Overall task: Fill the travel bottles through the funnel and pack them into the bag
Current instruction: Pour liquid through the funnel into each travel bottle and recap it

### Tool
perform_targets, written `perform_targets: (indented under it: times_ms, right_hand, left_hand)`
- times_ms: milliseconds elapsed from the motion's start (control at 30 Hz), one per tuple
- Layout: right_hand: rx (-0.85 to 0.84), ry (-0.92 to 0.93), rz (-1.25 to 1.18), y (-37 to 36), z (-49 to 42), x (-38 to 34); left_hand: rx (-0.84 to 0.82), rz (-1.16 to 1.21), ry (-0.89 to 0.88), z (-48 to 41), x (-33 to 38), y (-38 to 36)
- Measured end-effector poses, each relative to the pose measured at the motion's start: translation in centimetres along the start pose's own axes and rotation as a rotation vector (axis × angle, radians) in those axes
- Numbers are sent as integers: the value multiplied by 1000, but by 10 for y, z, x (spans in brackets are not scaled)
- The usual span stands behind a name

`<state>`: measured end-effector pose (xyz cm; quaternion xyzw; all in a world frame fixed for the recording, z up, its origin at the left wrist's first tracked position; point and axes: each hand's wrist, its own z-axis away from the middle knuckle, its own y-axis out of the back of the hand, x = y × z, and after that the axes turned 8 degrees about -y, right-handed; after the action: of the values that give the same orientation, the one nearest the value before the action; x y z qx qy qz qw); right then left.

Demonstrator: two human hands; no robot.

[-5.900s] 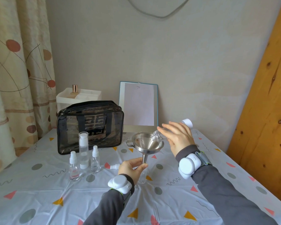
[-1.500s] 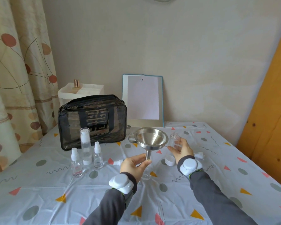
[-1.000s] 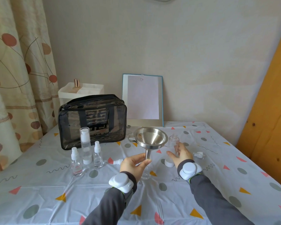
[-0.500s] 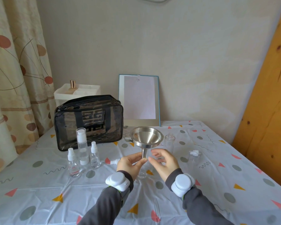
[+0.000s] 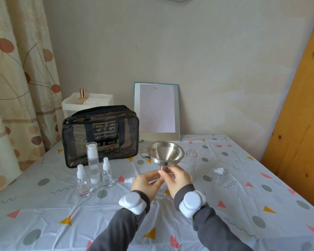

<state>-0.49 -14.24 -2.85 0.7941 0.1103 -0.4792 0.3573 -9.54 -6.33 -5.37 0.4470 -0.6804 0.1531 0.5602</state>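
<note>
A steel funnel [image 5: 165,153] stands with its stem in a small clear bottle [image 5: 160,193] at the table's middle. My left hand [image 5: 147,182] grips the bottle's neck just under the funnel. My right hand [image 5: 176,178] pinches the funnel's stem from the right. Three capped spray bottles [image 5: 94,165] stand in a group to the left. An uncapped clear bottle [image 5: 191,158] stands behind the funnel on the right. The black see-through bag [image 5: 100,134] sits at the back left, zipped along the top.
A loose white spray cap [image 5: 127,179] lies left of my hands, and another small clear bottle with a white top [image 5: 219,173] lies on the right. A clipboard [image 5: 157,111] leans on the wall. A white organizer box [image 5: 87,103] stands behind the bag.
My right hand set the uncapped bottle down behind the funnel, then came left to the funnel's stem. My left hand stayed on the bottle under the funnel.
</note>
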Motion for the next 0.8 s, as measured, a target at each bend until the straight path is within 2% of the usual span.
perform_targets:
  times_ms: [167, 467, 800]
  right_hand:
    - [-7, 18, 40, 1, -2, 3]
    - [12, -22, 63, 0, -8, 2]
    - [30, -42, -48, 2, -11, -6]
  left_hand:
    - [-28, -75, 35, 1, -9, -5]
    - [-36, 9, 61, 0, -14, -5]
    - [-18, 16, 97, -2, -16, -6]
